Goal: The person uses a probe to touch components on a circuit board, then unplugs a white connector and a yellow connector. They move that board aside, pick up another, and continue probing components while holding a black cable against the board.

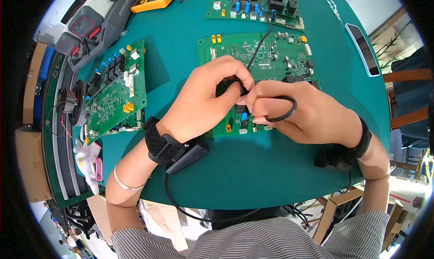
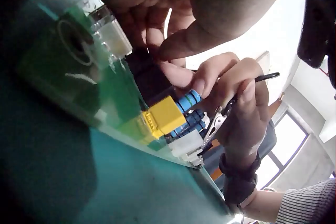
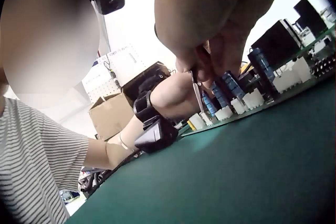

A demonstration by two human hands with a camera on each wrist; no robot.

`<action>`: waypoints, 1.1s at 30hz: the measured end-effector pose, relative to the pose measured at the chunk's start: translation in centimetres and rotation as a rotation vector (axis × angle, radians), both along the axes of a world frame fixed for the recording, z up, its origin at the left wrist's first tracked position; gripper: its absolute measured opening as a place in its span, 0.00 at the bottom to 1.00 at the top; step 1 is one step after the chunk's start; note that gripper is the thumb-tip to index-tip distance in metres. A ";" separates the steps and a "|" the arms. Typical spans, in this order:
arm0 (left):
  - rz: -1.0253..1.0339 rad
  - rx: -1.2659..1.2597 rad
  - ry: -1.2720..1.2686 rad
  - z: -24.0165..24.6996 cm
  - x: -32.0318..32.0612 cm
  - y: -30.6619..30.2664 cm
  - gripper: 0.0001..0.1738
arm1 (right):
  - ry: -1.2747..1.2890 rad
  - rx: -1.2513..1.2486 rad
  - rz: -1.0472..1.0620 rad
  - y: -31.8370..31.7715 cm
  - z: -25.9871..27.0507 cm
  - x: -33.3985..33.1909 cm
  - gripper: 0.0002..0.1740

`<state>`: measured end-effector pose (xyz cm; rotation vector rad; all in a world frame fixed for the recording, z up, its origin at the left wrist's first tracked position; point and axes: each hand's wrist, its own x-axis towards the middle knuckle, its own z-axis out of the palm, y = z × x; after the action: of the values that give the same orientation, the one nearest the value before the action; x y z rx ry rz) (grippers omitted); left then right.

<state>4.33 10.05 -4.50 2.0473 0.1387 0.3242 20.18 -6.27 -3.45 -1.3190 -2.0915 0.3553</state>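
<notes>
A green circuit board [image 1: 271, 55] lies under both hands. The left hand [image 1: 203, 94] curls thumb and fingers together low over its black blocks, at a black cable [image 1: 258, 48] that runs down to the fingertips; the exact grip is hidden. Close beside it, the right hand [image 1: 300, 107] pinches a black lead [image 1: 289, 109] that loops out of its fingers. A metal clip [image 2: 212, 129] on this lead shows beneath the right hand [image 2: 241, 98], beside blue cylinders [image 2: 189, 100] and a white connector [image 2: 186, 144]. In the right wrist view, the clip [image 3: 197, 91] points down at the board's edge.
Another board [image 1: 253, 8] lies behind, and tilted boards [image 1: 115, 94] stand at the left. A yellow meter [image 1: 154, 0] is at the back left near a grey tool [image 1: 104, 33]. A phone [image 1: 362, 49] lies at the right, and a white glove [image 1: 87, 161] at the left edge.
</notes>
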 end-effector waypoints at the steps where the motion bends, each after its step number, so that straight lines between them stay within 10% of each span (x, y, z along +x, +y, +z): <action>1: -0.002 0.001 0.000 0.0 0.0 0.0 0.09 | 0.020 0.006 0.003 0.0 0.1 0.0 0.14; 33: -0.025 0.011 -0.012 0.0 0.0 0.2 0.11 | -0.047 0.061 0.083 0.0 0.6 1.0 0.06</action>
<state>4.33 10.26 -4.54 2.0562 0.1039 0.3228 21.20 -6.25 -2.87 -1.2194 -2.1835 0.2953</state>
